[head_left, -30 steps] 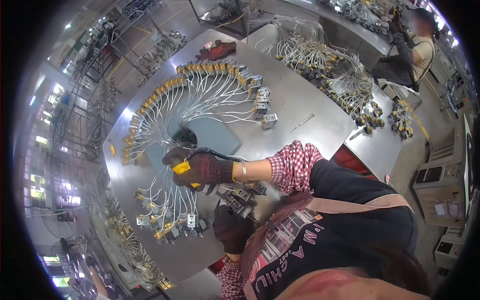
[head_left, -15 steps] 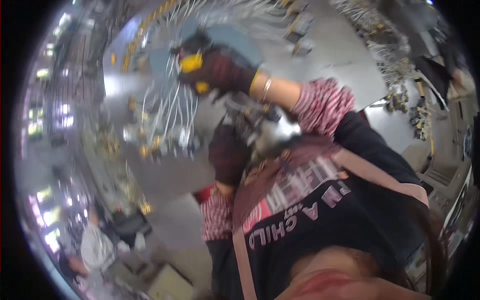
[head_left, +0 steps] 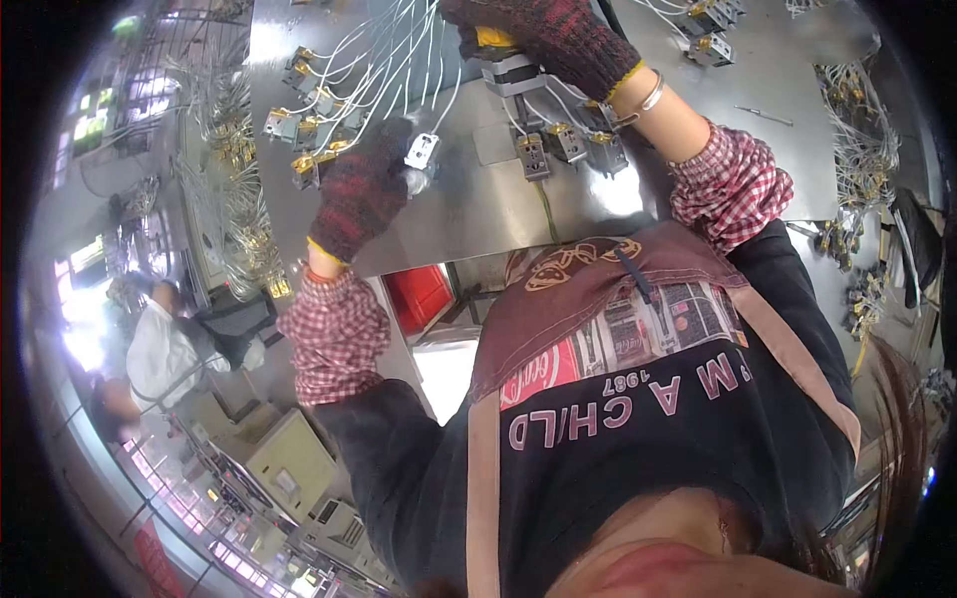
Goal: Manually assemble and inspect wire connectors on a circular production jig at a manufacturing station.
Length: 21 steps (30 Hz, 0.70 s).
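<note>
Both my hands wear dark red and black knitted gloves over a metal worktable (head_left: 469, 214). My left hand (head_left: 364, 194) is at the near left, its fingers closed at the edge of a small silver metal block (head_left: 422, 151) on a white wire. At the top edge my right hand (head_left: 553, 35) is curled around a bundle of white wires (head_left: 414, 45); its fingertips are partly cut off. Beneath it stands a grey metal piece (head_left: 513, 75). Several wired metal blocks (head_left: 309, 125) lie left of the bundle, and more dark blocks (head_left: 566, 145) lie near the front edge.
Wired parts (head_left: 710, 40) sit at the upper right beside a thin metal tool (head_left: 763, 115). Heaps of wired parts (head_left: 857, 140) hang along the right side and more (head_left: 244, 189) on the left. Below the table is a red bin (head_left: 417, 297). A person in white (head_left: 164, 344) is at the far left.
The view has shifted and sharpened. My left hand has moved left, away from the middle, to the small metal block. My right hand with the wires now appears higher and further right.
</note>
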{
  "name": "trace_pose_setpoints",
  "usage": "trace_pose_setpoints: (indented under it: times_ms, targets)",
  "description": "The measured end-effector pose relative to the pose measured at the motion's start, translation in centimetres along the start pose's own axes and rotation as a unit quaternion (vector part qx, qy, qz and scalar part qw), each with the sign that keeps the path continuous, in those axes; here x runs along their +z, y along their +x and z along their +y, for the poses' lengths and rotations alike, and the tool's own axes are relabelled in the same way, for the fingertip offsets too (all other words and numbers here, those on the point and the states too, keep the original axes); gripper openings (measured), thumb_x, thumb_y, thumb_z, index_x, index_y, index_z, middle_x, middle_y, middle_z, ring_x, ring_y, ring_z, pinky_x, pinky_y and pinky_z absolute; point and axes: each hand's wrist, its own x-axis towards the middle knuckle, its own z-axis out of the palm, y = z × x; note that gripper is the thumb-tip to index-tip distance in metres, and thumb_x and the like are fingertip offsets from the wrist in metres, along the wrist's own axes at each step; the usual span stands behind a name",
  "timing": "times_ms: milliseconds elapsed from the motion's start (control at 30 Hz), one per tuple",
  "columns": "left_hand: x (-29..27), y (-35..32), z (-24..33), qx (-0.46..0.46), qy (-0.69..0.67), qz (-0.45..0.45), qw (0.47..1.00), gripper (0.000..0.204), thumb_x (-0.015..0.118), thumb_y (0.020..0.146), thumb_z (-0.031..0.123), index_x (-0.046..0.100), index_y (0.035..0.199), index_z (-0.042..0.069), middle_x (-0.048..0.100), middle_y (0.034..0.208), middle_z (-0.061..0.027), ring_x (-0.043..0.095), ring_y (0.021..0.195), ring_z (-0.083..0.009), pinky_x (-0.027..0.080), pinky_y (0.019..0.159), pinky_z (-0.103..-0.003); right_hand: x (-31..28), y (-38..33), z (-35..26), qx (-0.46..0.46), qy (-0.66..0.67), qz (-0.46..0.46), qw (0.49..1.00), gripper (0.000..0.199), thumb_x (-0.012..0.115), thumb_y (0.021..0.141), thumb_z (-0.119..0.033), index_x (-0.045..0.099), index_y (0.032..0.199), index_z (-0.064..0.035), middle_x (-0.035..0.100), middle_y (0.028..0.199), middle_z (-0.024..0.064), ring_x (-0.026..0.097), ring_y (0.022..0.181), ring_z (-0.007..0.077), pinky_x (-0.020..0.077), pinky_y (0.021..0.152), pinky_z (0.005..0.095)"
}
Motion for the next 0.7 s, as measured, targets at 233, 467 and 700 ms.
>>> trace_pose_setpoints:
  times_ms: [233, 467, 700]
  targets:
    - [2.5, 3.6, 4.6, 0.119, 0.185, -0.039, 0.975, 0.071, 0.085, 0.081, 0.021, 0.05, 0.141, 0.004, 0.064, 0.132, -0.0148, 0.068, 0.114, -0.0262, 0.055, 0.093, -0.037, -3.5, 2.3, 5.3, -0.43, -0.477, 0.033, 0.766, 0.029, 0.06, 0.102, -0.027, 0.064, 0.13, -0.0244, 0.07, 0.102, 0.0051, 0.071, 0.082, 0.0218, 0.0582, 0.07, 0.0326]
    - [6.5, 2.4, 6.3, -0.008, -0.216, 0.005, 0.976, 0.071, 0.087, 0.078, 0.014, 0.051, 0.138, 0.002, 0.062, 0.133, -0.0152, 0.065, 0.118, -0.0243, 0.055, 0.099, -0.038, -5.5, 0.4, 0.3, -0.253, -0.235, 0.046, 0.937, 0.051, 0.07, 0.097, -0.031, 0.051, 0.143, -0.018, 0.066, 0.101, 0.006, 0.068, 0.08, 0.0161, 0.0551, 0.068, 0.0294]
    - [10.9, 1.7, 7.0, 0.043, -0.022, 0.196, 0.979, 0.066, 0.086, 0.079, 0.011, 0.054, 0.136, 0.002, 0.061, 0.133, -0.015, 0.063, 0.12, -0.0262, 0.053, 0.101, -0.039, -4.0, 0.1, -0.7, -0.135, -0.106, 0.029, 0.985, 0.055, 0.075, 0.093, -0.03, 0.05, 0.137, -0.0115, 0.065, 0.097, 0.0045, 0.067, 0.075, 0.0122, 0.0557, 0.065, 0.0276]
